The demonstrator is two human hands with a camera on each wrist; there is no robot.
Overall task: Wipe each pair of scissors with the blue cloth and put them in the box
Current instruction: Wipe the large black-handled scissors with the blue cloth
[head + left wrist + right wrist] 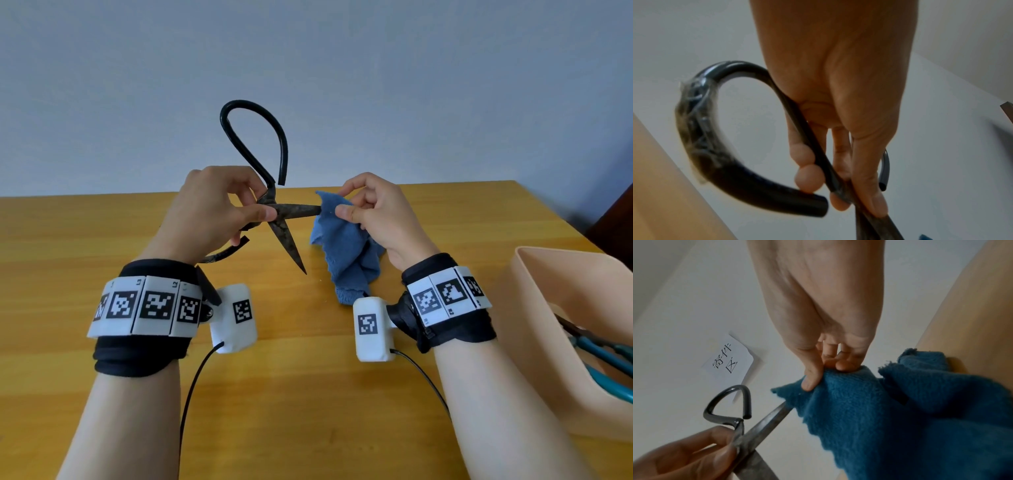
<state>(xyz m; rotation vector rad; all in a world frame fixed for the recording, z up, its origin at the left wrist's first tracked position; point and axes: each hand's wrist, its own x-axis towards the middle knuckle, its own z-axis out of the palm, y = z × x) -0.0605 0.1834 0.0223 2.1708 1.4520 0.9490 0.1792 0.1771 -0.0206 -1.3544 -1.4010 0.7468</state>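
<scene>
Large black iron scissors with big loop handles are held above the table, blades spread apart. My left hand grips them at the pivot, thumb and fingers around the shank. One rusty blade points right, and its tip is wrapped in the blue cloth. My right hand pinches the cloth over that blade tip. The other blade points down toward the table. The rest of the cloth hangs down to the tabletop.
A peach plastic box stands at the right on the wooden table; teal-handled scissors lie in it. A plain wall runs behind the table, with a paper label on it. Cables trail from the wrist cameras.
</scene>
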